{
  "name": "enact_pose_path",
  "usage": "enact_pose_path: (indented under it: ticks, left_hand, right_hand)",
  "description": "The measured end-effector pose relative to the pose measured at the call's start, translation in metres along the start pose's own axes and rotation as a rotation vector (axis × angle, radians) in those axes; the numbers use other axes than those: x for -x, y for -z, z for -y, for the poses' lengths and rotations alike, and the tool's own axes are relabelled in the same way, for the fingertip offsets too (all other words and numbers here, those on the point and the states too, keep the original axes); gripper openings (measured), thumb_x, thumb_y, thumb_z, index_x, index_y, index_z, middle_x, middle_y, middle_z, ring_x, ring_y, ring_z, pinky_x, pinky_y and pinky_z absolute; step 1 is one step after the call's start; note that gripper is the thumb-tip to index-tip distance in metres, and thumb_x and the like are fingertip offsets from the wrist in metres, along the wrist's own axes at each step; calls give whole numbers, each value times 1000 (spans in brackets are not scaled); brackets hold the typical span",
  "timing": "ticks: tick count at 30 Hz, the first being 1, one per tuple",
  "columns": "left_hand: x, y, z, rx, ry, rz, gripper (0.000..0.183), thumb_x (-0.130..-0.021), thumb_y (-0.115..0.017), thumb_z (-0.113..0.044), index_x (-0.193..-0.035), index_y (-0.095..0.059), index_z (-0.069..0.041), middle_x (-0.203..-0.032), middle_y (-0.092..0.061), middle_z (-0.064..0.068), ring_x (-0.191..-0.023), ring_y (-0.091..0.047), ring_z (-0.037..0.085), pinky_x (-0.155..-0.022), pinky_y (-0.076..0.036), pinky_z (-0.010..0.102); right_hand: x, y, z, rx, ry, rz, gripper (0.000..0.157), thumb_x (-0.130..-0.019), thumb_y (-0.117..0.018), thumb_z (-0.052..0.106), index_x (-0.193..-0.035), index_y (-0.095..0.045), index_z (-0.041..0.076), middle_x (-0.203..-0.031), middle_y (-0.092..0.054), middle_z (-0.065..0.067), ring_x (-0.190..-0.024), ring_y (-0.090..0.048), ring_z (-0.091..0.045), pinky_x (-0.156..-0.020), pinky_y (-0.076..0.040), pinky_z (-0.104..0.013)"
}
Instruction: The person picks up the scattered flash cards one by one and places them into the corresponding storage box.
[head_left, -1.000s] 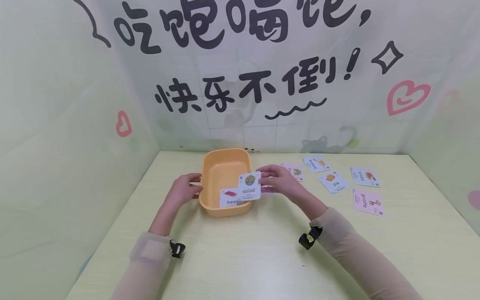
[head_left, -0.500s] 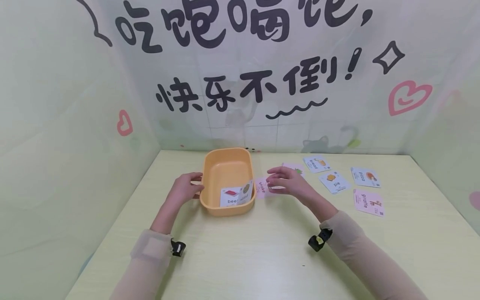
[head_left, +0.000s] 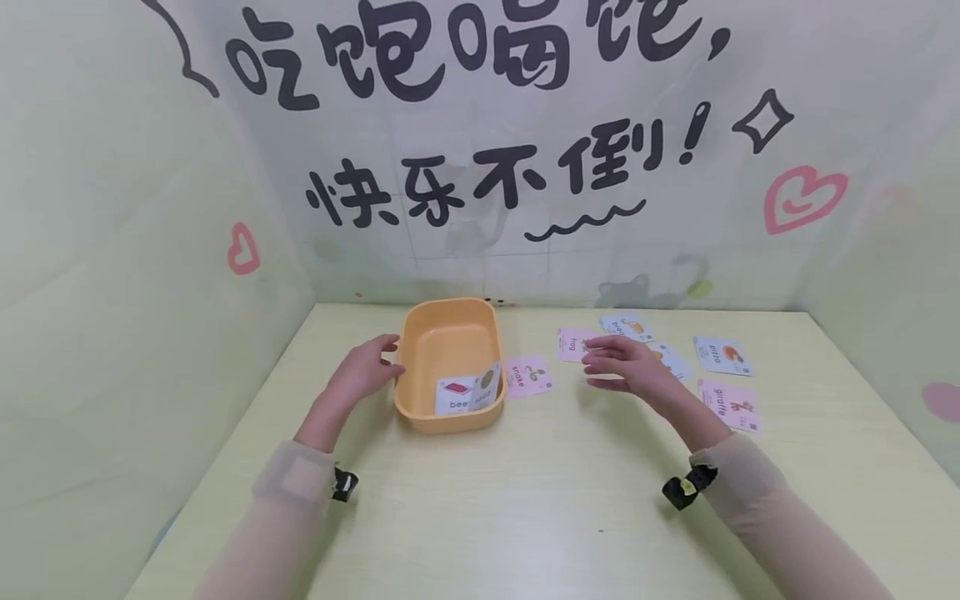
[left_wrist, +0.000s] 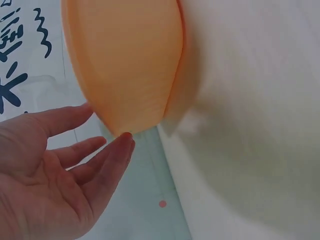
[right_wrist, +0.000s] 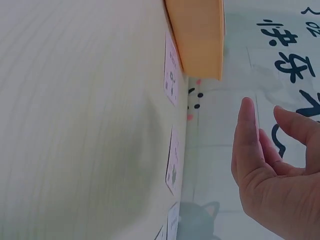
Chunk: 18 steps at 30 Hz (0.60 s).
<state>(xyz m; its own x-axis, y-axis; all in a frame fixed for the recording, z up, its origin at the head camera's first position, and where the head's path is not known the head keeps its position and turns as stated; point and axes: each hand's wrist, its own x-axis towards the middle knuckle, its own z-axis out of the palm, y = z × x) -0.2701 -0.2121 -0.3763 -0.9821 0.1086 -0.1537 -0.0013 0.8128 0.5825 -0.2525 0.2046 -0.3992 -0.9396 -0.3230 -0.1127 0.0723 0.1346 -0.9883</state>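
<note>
An orange plastic basin [head_left: 450, 423] stands on the table, left of the middle. Inside its near end lie a beef card [head_left: 452, 400] and a salad card [head_left: 487, 385], the salad one leaning on the right wall. My left hand [head_left: 362, 372] is at the basin's left side with fingers loosely bent; in the left wrist view its fingertips reach the basin's edge, but firm contact cannot be told. Above the table, to the right of the basin, my right hand [head_left: 633, 367] hovers with relaxed fingers and nothing in them. Close by are the pink frog card [head_left: 572, 343] and the pie card [head_left: 677, 363], partly covered.
A pink snake card [head_left: 529, 377] lies right beside the basin. Farther right are a bread card [head_left: 628, 325], a pizza card [head_left: 723, 357] and a giraffe card [head_left: 718, 402]. Fabric walls with printed writing enclose the table's back and sides.
My right hand has let go of the salad card, which dropped into the basin beside the beef card. That hand then moved right, uncovering the snake card. My left hand stays by the basin.
</note>
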Motion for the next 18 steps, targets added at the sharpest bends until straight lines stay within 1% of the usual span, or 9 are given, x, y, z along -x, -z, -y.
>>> enact_pose_path:
  ticks: [3,7,13,16,18]
  left_hand:
    - [-10,10,-1,-98,-50,17,63,-98,-59,-17,-152,-33,3,-153,-41,27,-131,-52,45,-104,-49,54]
    - [-28,24,-7,-165,-79,36,64,-97,-60,-14,-152,-33,3,-154,-39,28,-130,-53,45,-103,-50,54]
    - [-54,38,-13,-215,-118,39,62,-96,-59,-10,-152,-36,0,-153,-42,25,-128,-56,42,-99,-53,51]
    - [-64,40,-14,-230,-135,39,60,-96,-59,-7,-152,-38,-2,-152,-45,23,-123,-59,40,-94,-56,47]
    - [-69,40,-14,-232,-145,44,58,-96,-58,-6,-151,-40,-1,-152,-46,23,-119,-62,39,-93,-56,46]
  right_hand:
    - [10,15,0,5,-5,-25,58,-100,-60,16,-146,-34,-9,-116,-63,1,-99,-68,-4,-97,-56,-35]
    - [23,36,0,10,-10,-64,58,-100,-60,19,-146,-35,-8,-114,-62,4,-101,-67,-4,-97,-56,-33]
    - [43,64,-2,-8,4,-102,56,-101,-58,17,-144,-33,-9,-109,-66,10,-100,-68,-2,-92,-58,-28]
    - [53,77,-3,-3,15,-119,54,-101,-58,16,-143,-35,-9,-107,-66,11,-100,-68,-2,-90,-59,-26]
    - [60,86,-5,20,16,-134,49,-101,-59,17,-140,-39,-6,-107,-66,13,-100,-68,-1,-89,-59,-25]
